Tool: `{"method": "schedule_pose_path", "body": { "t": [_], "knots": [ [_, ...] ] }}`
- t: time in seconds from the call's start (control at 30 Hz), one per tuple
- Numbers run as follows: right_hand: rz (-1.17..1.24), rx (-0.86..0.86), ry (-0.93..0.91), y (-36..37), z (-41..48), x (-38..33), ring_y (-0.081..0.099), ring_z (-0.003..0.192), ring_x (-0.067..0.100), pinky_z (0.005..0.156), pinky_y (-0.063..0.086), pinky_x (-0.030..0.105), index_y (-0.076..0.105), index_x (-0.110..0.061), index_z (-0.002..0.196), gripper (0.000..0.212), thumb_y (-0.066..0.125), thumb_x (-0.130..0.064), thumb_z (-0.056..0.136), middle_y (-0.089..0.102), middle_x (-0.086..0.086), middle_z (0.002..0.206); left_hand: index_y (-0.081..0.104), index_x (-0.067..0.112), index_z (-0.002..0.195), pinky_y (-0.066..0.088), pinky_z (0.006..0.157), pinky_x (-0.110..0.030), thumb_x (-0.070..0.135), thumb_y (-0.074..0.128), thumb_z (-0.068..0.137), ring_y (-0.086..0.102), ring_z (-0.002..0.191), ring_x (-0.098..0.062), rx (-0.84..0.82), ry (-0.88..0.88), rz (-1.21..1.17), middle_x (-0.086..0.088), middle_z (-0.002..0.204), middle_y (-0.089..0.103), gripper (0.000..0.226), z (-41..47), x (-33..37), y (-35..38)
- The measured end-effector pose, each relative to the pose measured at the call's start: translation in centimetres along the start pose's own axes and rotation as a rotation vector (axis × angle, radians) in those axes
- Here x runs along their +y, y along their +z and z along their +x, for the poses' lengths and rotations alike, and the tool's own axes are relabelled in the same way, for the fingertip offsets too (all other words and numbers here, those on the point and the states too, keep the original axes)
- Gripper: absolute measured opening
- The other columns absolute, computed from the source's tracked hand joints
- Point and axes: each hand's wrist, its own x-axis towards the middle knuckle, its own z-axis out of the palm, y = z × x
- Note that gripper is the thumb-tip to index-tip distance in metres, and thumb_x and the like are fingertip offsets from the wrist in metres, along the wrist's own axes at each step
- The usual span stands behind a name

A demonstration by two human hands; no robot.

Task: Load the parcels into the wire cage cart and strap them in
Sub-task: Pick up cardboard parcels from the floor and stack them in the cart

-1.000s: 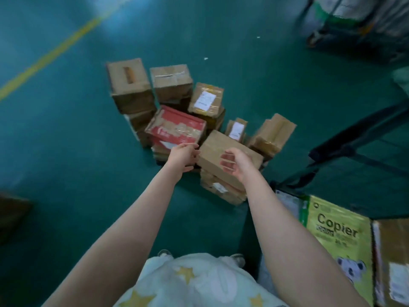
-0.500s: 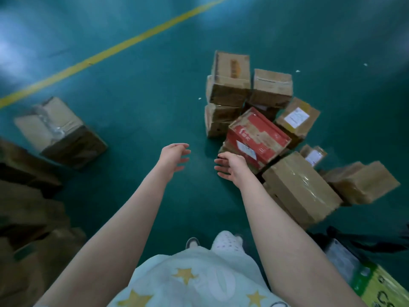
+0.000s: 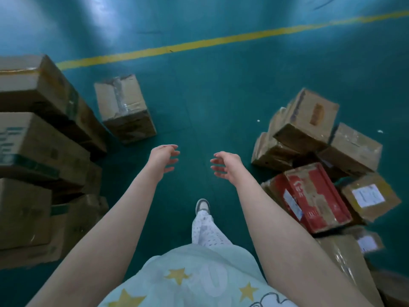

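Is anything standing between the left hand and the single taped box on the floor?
Nothing visible does: only bare green floor lies between the left hand and the taped box. The hand is empty.

Single head-worn view, aimed steeply down and slightly forward at the floor (image 3: 210,103). The left hand (image 3: 162,157) and right hand (image 3: 228,165) are framed mid-picture; the shirt (image 3: 199,282) is caught nearest, at the bottom edge. Edges are bent by the wide lens.

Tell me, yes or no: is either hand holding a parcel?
No: the left hand and the right hand both hover empty over the floor, fingers loosely curled.
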Motion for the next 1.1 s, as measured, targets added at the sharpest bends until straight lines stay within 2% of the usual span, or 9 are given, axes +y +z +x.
{"method": "schedule_pose_path", "body": {
  "t": [0.2,0.43,0.57,0.7,0.83,0.93,1.0,1.1],
  "knots": [
    [-0.148,-0.065,-0.028,4.2,5.1,-8.2,0.059,0.064,0.017,0.061,0.047,0.027,0.056,-0.012,0.097,0.007,0.051,-0.014,0.093,0.063,0.001,0.076,0.059,0.021,0.104,0.044,0.081,-0.033,0.012,0.037,0.097,0.058,0.097,-0.017,0.062,-0.017,-0.097,0.001,0.108,0.063,0.025,5.0,5.6,-0.6],
    [-0.293,-0.125,-0.002,9.5,10.0,-13.0,0.059,0.066,0.017,0.062,0.047,0.028,0.058,-0.010,0.099,0.009,0.051,-0.015,0.094,0.063,0.001,0.077,0.059,0.021,0.104,0.045,0.084,-0.035,0.012,0.038,0.098,0.058,0.099,-0.017,0.153,-0.057,-0.193,0.000,0.108,0.062,0.024,10.7,9.7,-3.6],
    [-0.358,-0.158,0.015,14.3,12.7,-15.3,0.059,0.066,0.017,0.063,0.048,0.029,0.058,-0.011,0.102,0.012,0.050,-0.015,0.094,0.062,0.000,0.077,0.059,0.019,0.106,0.045,0.085,-0.035,0.011,0.036,0.098,0.057,0.100,-0.018,0.186,-0.082,-0.232,-0.001,0.113,0.062,0.025,14.6,11.5,-7.2],
    [-0.381,-0.165,0.001,19.8,15.5,-18.0,0.059,0.068,0.016,0.071,0.048,0.031,0.058,-0.011,0.101,0.015,0.046,-0.017,0.095,0.062,0.000,0.078,0.059,0.019,0.110,0.044,0.086,-0.036,0.010,0.036,0.099,0.057,0.100,-0.018,0.196,-0.119,-0.264,-0.002,0.117,0.062,0.027,19.3,13.9,-11.3],
    [-0.398,-0.149,0.003,26.4,18.8,-20.6,0.059,0.070,0.016,0.066,0.047,0.029,0.058,-0.011,0.102,0.016,0.046,-0.019,0.095,0.062,0.001,0.080,0.058,0.016,0.120,0.043,0.088,-0.036,0.012,0.038,0.100,0.056,0.104,-0.019,0.197,-0.154,-0.275,-0.002,0.114,0.059,0.029,24.2,16.7,-16.2],
    [-0.394,-0.167,0.011,30.7,20.8,-21.8,0.059,0.071,0.017,0.071,0.048,0.030,0.058,-0.012,0.102,0.016,0.046,-0.019,0.095,0.062,0.001,0.081,0.059,0.019,0.110,0.043,0.089,-0.036,0.012,0.039,0.099,0.055,0.101,-0.018,0.198,-0.160,-0.247,-0.001,0.112,0.059,0.023,27.4,18.1,-19.4],
    [-0.395,-0.192,0.036,34.1,22.4,-22.2,0.059,0.071,0.017,0.068,0.048,0.029,0.057,-0.012,0.102,0.015,0.046,-0.020,0.095,0.062,0.001,0.081,0.059,0.019,0.104,0.043,0.086,-0.035,0.012,0.041,0.098,0.055,0.099,-0.018,0.209,-0.172,-0.206,-0.001,0.109,0.058,0.020,30.0,18.8,-21.6],
    [-0.412,-0.204,0.077,37.5,24.8,-22.3,0.058,0.069,0.017,0.063,0.047,0.028,0.057,-0.013,0.101,0.014,0.045,-0.020,0.096,0.062,0.002,0.084,0.060,0.016,0.114,0.044,0.083,-0.034,0.014,0.044,0.097,0.055,0.097,-0.018,0.215,-0.184,-0.159,-0.001,0.106,0.058,0.023,33.7,19.1,-23.9]
  ]
}}
